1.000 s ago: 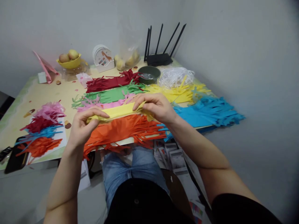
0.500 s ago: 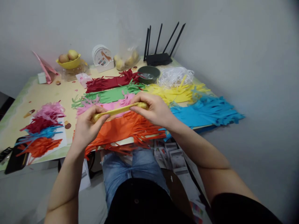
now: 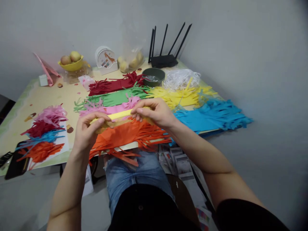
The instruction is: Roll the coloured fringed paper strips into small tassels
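Left hand (image 3: 87, 133): pinches one end of yellow strip (image 3: 119, 114).
Right hand (image 3: 157, 113): pinches the other end.
Tip: probably best kept taut and level between the hands.

no readable text or numbers, print on loose papers (image 3: 180, 162) too small

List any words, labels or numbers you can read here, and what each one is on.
Nothing is legible.
Round white holder: printed picture, lettering too small.
Printed sheets on the floor: blurred, unreadable.
Router: no marking visible.
Yellow paper strip, pinched by left hand and right hand: blank.
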`<state>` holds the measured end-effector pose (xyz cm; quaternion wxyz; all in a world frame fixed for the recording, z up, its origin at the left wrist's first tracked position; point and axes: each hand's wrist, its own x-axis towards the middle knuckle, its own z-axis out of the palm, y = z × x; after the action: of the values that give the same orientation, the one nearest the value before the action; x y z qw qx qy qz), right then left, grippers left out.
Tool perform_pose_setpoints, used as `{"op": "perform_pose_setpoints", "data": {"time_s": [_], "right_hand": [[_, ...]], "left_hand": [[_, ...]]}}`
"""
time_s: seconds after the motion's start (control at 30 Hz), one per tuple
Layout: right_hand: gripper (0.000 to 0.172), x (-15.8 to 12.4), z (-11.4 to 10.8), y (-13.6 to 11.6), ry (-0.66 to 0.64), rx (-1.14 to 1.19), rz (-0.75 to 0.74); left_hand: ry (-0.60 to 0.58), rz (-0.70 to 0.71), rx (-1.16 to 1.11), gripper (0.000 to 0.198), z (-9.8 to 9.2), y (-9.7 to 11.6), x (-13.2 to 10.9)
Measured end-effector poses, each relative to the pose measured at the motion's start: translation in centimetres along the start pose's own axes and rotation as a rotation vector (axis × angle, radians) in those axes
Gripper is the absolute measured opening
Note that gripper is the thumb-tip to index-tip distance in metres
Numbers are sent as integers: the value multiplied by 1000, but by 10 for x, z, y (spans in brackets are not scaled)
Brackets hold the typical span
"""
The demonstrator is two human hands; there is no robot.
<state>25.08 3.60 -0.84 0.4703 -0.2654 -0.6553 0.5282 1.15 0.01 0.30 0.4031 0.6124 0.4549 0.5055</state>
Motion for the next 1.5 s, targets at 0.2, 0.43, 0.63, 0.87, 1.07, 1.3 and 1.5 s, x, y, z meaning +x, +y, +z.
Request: {"op": "perform_pose_setpoints", "data": {"time_s": [0.2,0.43,0.63,0.87,1.07,1.3,1.5], "right_hand": [[22,-5,3,-8,99,-502,-136],[9,-7,2,-6,62,-456,-83],[25,-5,-1,-1,-61,-45,27],[17,1,-5,-1,-133,15,32],[23,5,-4,0,-199,-461,-222],[27,4,-1,-9,-370,-733,-482],[29,14,-10,-16,-386,-676,-263]], "left_hand": [[16,118,261,24,3,1,-3],[-5,164,425,11,4,6,-4],[-46,-61,24,22,0,-1,-3],[1,-175,-190,11,3,-7,-2],[-200,105,348,12,-12,2,4],[-485,150,495,23,-4,12,23],[-244,572,878,19,-3,-7,27]]}}
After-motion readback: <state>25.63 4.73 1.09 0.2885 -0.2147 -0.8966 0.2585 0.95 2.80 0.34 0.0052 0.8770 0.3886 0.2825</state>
